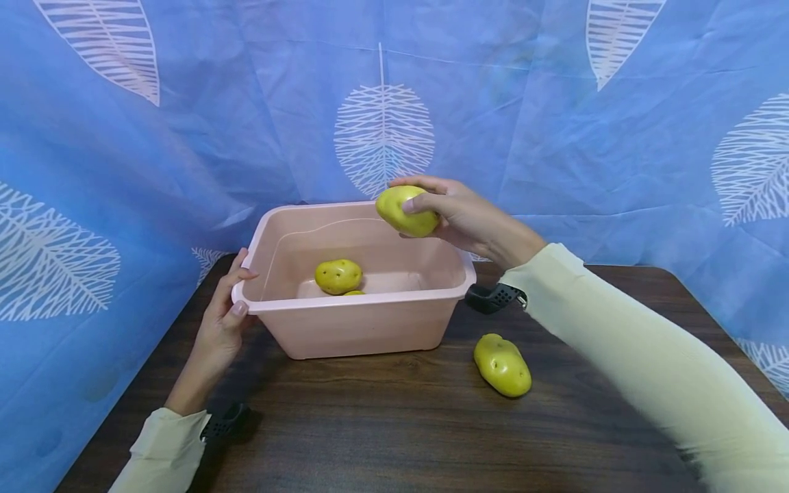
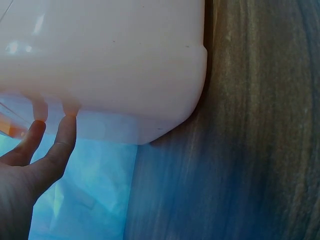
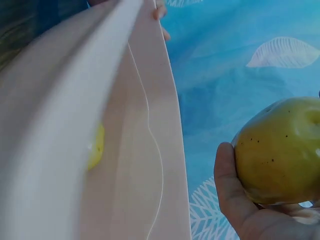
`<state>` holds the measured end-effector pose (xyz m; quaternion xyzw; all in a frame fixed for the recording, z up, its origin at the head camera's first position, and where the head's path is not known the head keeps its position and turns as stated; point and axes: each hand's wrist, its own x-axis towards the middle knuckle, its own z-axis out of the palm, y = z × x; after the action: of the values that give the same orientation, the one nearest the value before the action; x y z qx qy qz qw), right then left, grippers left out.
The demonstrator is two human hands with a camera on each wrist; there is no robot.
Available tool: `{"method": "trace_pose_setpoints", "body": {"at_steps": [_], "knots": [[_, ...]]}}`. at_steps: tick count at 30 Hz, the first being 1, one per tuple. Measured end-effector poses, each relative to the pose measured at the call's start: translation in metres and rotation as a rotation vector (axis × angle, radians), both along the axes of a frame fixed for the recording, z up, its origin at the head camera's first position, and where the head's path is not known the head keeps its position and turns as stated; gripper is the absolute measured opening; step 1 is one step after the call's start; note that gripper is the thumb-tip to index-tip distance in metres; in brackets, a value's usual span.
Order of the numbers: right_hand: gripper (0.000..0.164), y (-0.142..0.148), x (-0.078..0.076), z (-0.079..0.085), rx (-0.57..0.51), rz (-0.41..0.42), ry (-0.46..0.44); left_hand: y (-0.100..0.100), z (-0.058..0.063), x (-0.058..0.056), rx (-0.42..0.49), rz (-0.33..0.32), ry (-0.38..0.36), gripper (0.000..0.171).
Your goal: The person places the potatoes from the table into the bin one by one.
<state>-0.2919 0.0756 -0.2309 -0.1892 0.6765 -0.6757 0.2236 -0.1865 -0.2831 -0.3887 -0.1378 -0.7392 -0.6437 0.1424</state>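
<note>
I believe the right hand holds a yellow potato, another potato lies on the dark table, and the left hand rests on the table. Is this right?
Not quite: the left hand is not on the table; it grips the pink basin's rim, as the head view shows. The right hand holds a yellow potato, and another potato lies on the table.

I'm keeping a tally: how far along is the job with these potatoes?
Apparently done: one potato lies in the tub, with a yellow sliver near it, probably another. In hand: the right hand holds a raised potato by the tub, not yet released; the left hand grips the tub. Left, probably: the loose potato on the table.
</note>
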Motion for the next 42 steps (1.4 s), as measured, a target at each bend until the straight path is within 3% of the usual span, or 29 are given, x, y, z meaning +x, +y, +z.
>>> {"method": "trace_pose_setpoints", "body": {"at_steps": [7, 21, 34, 42], "knots": [[0.054, -0.021, -0.02, -0.001, -0.014, -0.021, -0.045, 0.0, 0.0, 0.0, 0.008, -0.005, 0.0, 0.044], [0.055, -0.039, -0.057, -0.023, 0.029, -0.008, -0.148, 0.0, 0.0, 0.002, 0.0, -0.007, -0.018, 0.044], [0.059, -0.035, -0.07, -0.032, 0.085, 0.056, -0.16, 0.002, 0.004, 0.001, -0.014, 0.005, -0.039, 0.044], [0.055, -0.037, -0.072, -0.037, 0.174, 0.092, -0.227, 0.001, 0.005, 0.002, -0.014, 0.005, -0.032, 0.045]]}}
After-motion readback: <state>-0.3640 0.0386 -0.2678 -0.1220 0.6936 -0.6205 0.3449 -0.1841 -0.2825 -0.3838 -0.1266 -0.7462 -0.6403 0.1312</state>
